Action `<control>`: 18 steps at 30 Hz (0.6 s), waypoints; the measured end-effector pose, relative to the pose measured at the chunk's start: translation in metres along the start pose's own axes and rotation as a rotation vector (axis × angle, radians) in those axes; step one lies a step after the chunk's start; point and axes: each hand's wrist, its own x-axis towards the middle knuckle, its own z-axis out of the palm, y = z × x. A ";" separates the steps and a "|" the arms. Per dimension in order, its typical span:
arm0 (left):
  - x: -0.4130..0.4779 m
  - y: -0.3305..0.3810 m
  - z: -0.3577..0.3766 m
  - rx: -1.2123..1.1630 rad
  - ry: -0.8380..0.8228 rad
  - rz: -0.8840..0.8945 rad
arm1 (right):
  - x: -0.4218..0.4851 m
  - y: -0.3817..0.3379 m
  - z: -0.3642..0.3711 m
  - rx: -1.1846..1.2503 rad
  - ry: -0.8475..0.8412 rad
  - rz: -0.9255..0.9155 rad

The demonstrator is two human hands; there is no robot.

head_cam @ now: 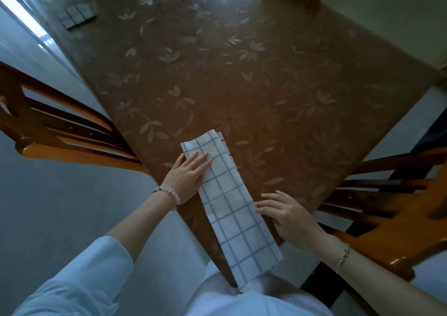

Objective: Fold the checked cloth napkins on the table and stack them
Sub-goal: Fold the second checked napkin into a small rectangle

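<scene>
left hand (187, 174) flat on folded napkin (232, 207), right hand (286, 213) beside

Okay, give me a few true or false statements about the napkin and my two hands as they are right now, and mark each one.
1. The napkin is folded into a long strip. True.
2. The left hand pinches a napkin corner and lifts it. False: it lies flat on the napkin's far end, fingers straight.
3. The right hand touches the napkin's right edge with its fingertips. True.
4. The whole napkin lies on the table. False: its near end hangs over the table corner.
5. A small dark checked cloth lies near the table's far left edge. True.
</scene>
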 end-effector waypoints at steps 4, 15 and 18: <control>0.001 0.006 0.000 -0.003 -0.014 0.010 | 0.010 -0.017 0.011 -0.036 0.006 0.062; 0.001 0.003 0.007 0.020 -0.122 -0.024 | 0.012 -0.024 0.025 -0.144 -0.039 0.120; 0.000 0.004 0.006 0.039 -0.134 -0.019 | 0.015 -0.025 0.026 -0.136 -0.026 0.118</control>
